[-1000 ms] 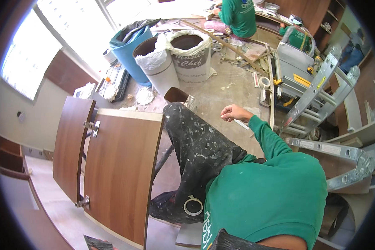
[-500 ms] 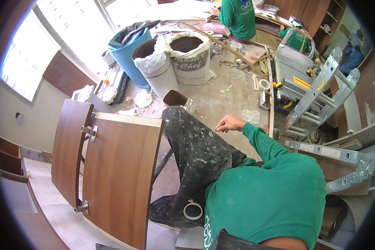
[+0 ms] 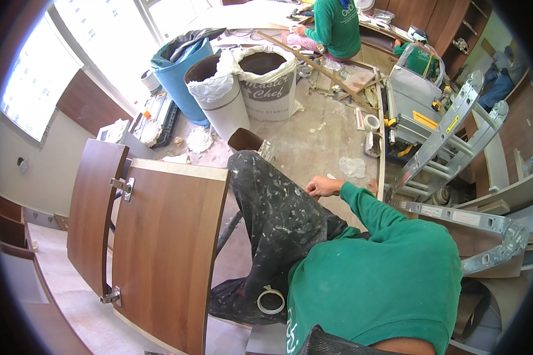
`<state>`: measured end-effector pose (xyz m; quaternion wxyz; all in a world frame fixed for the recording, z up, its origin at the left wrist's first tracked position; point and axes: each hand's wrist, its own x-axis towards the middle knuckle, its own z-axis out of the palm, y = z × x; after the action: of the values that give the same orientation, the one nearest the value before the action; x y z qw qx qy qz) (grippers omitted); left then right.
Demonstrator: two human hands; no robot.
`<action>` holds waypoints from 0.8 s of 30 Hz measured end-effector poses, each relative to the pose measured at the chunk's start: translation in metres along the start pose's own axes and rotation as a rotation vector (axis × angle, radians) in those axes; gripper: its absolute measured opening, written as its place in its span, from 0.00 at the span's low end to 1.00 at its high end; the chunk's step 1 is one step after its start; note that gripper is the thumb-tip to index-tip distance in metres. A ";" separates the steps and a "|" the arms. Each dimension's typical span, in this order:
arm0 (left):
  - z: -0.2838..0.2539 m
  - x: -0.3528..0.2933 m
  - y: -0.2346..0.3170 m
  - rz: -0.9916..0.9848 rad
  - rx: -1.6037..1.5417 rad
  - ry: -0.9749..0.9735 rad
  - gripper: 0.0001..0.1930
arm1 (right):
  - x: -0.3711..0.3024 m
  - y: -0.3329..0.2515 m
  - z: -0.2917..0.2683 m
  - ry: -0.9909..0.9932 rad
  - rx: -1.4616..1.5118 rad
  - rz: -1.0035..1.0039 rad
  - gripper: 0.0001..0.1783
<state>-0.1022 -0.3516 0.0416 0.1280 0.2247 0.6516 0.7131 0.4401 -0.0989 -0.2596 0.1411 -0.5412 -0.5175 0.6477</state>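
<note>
My right hand (image 3: 324, 187) is above the far side of my bent knee, in paint-spattered dark trousers (image 3: 272, 207). Its fingers are curled together; whatever they may pinch is too small to make out. My left hand does not show. To the left of my leg stands a brown wood-grain door panel (image 3: 166, 248) with a pale edge strip along its top. A second, narrower brown panel (image 3: 95, 213) is joined to it by an upper metal hinge (image 3: 124, 187) and a lower metal hinge (image 3: 111, 295). A ring-shaped tape roll (image 3: 270, 300) rests against the dark trousers.
Ahead stand a blue bin (image 3: 183, 83), two bag-lined white drums (image 3: 272, 100) and a small open brown box (image 3: 244, 141). An aluminium ladder (image 3: 450, 136) is at the right. Two co-workers in green, one of them a person (image 3: 337, 29) sitting, are farther off. Wood strips (image 3: 320, 71) lie on the floor.
My right hand has lowered slightly, turned palm-down and come nearer the knee, fingers curled in. The whole view has shifted a little; the panels stay put.
</note>
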 end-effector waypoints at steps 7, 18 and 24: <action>-0.001 -0.014 -0.004 0.191 0.294 0.009 0.28 | 0.005 0.004 0.003 -0.060 -0.040 -0.017 0.11; -0.015 -0.014 -0.014 0.298 0.394 -0.024 0.27 | 0.002 0.012 0.008 -0.003 -0.059 -0.085 0.10; -0.019 0.007 -0.017 0.001 -0.135 0.090 0.29 | -0.004 0.009 0.006 0.107 -0.228 -0.107 0.09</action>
<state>-0.1194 -0.3630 0.0250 0.1131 0.1836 0.6071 0.7648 0.4400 -0.1094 -0.2657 0.1403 -0.5591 -0.6076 0.5464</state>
